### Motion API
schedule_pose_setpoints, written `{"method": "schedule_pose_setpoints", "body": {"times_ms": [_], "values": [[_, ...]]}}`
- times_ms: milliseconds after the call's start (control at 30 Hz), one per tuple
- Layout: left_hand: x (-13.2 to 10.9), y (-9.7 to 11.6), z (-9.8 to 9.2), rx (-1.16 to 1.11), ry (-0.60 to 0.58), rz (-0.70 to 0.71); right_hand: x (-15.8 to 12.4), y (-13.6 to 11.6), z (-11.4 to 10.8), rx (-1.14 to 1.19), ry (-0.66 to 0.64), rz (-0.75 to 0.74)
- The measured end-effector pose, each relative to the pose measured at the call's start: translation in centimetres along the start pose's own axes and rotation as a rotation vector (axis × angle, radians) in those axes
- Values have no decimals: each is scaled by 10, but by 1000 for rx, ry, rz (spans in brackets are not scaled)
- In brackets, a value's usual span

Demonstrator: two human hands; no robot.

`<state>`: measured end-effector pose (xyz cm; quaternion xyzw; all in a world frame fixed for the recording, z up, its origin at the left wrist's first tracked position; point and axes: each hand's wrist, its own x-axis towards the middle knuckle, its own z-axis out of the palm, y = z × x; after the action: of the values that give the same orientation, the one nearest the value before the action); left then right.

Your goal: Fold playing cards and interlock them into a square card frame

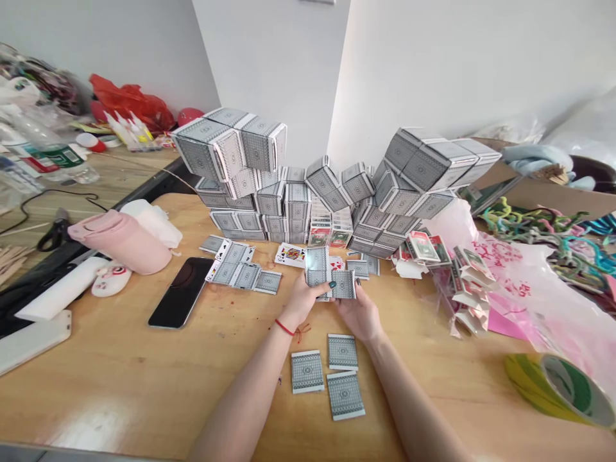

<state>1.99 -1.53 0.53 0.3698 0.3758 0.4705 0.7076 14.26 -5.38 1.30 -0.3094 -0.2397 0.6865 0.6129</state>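
Observation:
My left hand (302, 300), with a red string at the wrist, is closed on grey-backed playing cards (317, 264), its thumb lying over them. My right hand (360, 312) grips the other side, around a playing card with folded edges (343, 283). Whether the two pieces are joined I cannot tell. Between my forearms lie three folded cards (307, 371), back side up. Just beyond my hands, a face card (290, 255) lies face up. Behind it stands a structure of card cubes (297, 204), rising in steps on both sides, with card boxes (319, 235) in its middle.
Loose cards (233, 263) and a black-screened phone (180, 292) lie to the left, near a pink bottle (120, 240) and a white mouse (110, 280). On the right are torn card boxes (469, 289), a plastic bag (510, 263) and a yellow-green tape roll (558, 388).

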Motion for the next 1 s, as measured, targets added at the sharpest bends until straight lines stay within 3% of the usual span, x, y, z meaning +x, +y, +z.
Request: {"method": "schedule_pose_setpoints", "body": {"times_ms": [333, 500, 700, 800, 1000], "values": [[-4, 5, 6, 53, 55, 13, 1, 9, -8, -240, 108, -116], [-4, 1, 6, 39, 47, 1, 2, 11, -18, -698, 307, -163], [0, 3, 6, 55, -23, -2, 2, 15, -21, -1092, 458, -368], [0, 7, 4, 55, -64, -5, 3, 15, -18, -1039, 445, -406], [-2, 11, -1, 59, -103, -73, 5, 5, -18, -769, 292, -275]]}}
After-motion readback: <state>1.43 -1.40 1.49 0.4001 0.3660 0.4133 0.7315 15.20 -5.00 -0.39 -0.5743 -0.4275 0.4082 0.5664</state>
